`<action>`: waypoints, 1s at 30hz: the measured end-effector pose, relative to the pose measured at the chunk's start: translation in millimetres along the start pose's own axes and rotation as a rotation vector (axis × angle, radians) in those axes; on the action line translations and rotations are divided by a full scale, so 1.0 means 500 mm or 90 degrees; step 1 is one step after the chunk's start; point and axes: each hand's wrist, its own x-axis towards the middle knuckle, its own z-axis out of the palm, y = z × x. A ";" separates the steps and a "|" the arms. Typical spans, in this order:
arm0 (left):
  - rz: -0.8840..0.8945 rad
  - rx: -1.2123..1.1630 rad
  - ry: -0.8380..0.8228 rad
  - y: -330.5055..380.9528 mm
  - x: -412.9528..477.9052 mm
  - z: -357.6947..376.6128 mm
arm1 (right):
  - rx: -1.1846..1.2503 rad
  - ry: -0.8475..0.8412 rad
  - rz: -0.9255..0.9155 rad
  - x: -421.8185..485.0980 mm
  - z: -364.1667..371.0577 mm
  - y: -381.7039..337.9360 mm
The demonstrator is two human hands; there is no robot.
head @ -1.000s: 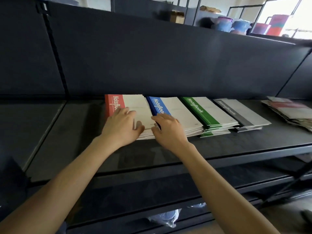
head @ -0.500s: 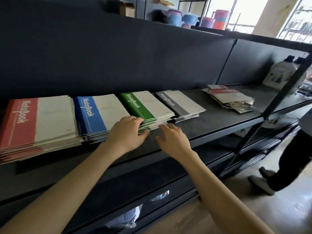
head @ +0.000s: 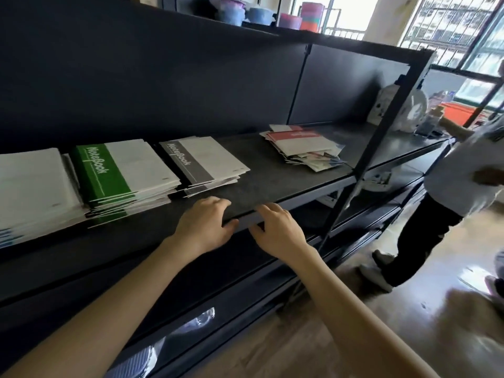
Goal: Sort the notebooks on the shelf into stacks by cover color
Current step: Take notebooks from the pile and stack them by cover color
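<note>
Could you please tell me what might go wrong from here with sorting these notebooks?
1. The unsorted pile lies loosely fanned, so pulling one notebook out may drag others across the shelf.
2. The green stack has lower notebooks jutting forward, and the left hand passing close could knock them askew.
3. A person stands by the shelf's right end, so reaching for the pile risks a bump.
</note>
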 end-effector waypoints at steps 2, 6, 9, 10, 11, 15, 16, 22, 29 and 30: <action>0.000 -0.007 -0.016 0.021 0.019 0.018 | 0.001 -0.007 0.016 0.002 -0.005 0.035; 0.018 -0.007 -0.044 0.056 0.064 0.046 | -0.006 -0.028 0.048 0.011 -0.005 0.092; 0.038 -0.019 -0.061 0.084 0.102 0.065 | -0.001 -0.027 0.064 0.029 -0.004 0.127; 0.046 -0.022 -0.066 0.091 0.115 0.071 | -0.002 -0.027 0.071 0.037 -0.004 0.137; 0.055 -0.025 -0.071 0.097 0.130 0.076 | -0.004 -0.030 0.079 0.047 -0.005 0.145; 0.077 -0.020 -0.075 0.107 0.196 0.084 | -0.004 -0.017 0.091 0.096 -0.014 0.176; 0.079 -0.019 -0.075 0.108 0.215 0.082 | 0.000 -0.009 0.092 0.111 -0.018 0.183; 0.108 -0.018 -0.063 0.130 0.326 0.065 | -0.011 -0.005 0.126 0.199 -0.067 0.211; 0.120 -0.003 -0.072 0.149 0.422 0.073 | -0.049 0.003 0.144 0.280 -0.103 0.244; 0.119 -0.001 -0.070 0.151 0.432 0.076 | -0.050 0.012 0.142 0.289 -0.102 0.249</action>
